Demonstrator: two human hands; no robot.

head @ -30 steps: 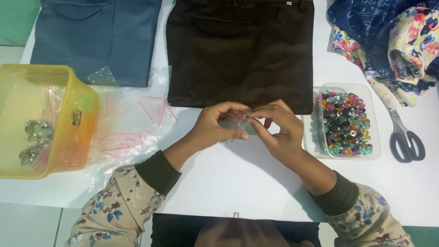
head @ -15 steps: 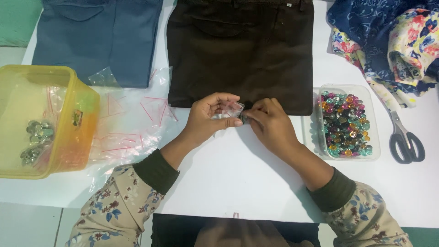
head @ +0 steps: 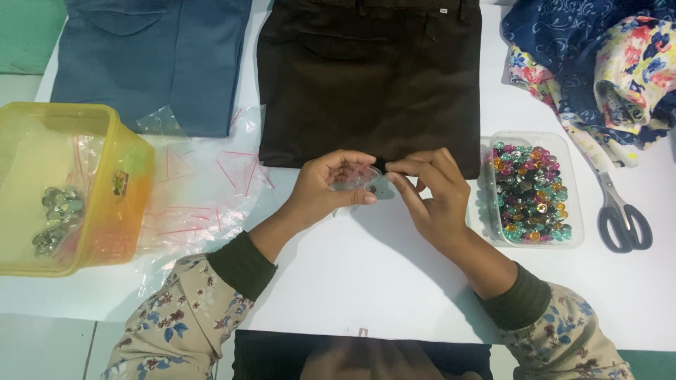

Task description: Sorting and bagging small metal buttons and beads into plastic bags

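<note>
My left hand (head: 325,188) and my right hand (head: 431,193) meet over the white table (head: 352,267), just below the hem of a dark brown garment (head: 370,77). Between their fingertips they pinch a small clear plastic bag (head: 358,179) with something small and dark inside. Both hands grip the bag at its edges. A clear tub of colourful gem beads (head: 531,190) sits right beside my right hand.
A yellow plastic box (head: 67,186) with several filled small bags stands at the left. Loose clear bags with red strips (head: 201,190) lie beside it. A blue garment (head: 151,60) lies at the back left, floral cloth (head: 605,63) at the back right, grey-handled scissors (head: 620,211) near the right edge.
Both hands have shifted slightly up and to the right with the small bag, and the fingers have changed their pinch on it. The rest has not moved.
</note>
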